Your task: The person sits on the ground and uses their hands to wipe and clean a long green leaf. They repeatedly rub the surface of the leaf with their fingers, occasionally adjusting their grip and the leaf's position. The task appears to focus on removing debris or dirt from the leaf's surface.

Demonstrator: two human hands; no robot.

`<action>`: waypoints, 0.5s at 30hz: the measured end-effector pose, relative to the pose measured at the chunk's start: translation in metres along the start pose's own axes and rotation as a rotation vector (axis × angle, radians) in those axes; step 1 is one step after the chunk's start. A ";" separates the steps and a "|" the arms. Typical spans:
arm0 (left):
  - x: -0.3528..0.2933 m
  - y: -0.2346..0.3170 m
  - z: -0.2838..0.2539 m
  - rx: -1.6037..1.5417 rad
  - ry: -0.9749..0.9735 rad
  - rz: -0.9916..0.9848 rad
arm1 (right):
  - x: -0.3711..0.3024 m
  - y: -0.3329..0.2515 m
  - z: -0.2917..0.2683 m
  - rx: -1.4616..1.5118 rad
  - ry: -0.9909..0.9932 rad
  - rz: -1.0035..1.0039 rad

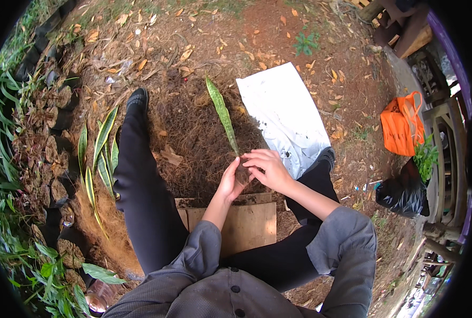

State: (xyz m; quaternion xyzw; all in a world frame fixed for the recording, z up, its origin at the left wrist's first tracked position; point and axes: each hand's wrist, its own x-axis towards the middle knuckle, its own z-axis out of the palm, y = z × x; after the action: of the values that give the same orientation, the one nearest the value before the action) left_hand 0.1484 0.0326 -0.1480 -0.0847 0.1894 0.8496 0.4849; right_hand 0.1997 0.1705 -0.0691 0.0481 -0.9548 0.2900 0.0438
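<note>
A single mottled green snake plant leaf (221,111) stands tilted up and to the left above a heap of dark soil (185,124). Its lower end is between my two hands. My left hand (229,181) is closed around the base, thumb and fingers pressed to it. From the other side my right hand (269,168) has its bent fingers closed on the same base. Something brownish, like roots or soil, shows between the palms, partly hidden by the fingers.
A white sheet (286,108) lies right of the soil. Wooden boards (249,225) rest between my legs. More snake plants (102,143) and brown fibre (106,217) lie to the left, beside potted plants (61,143). An orange bag (400,127) and a black bag (405,191) stand at right.
</note>
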 end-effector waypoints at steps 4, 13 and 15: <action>0.002 0.002 -0.013 -0.001 0.002 0.053 | 0.000 -0.014 -0.008 -0.244 -0.086 -0.063; -0.003 0.004 -0.015 0.029 -0.029 0.046 | -0.005 -0.014 -0.014 -0.358 -0.198 -0.043; -0.003 0.005 -0.013 0.090 -0.022 0.049 | -0.003 -0.012 -0.018 -0.337 -0.232 -0.016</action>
State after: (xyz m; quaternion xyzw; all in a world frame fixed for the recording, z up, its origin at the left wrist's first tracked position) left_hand 0.1454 0.0223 -0.1577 -0.0488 0.2239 0.8528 0.4692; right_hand 0.2053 0.1703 -0.0481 0.0809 -0.9881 0.1183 -0.0566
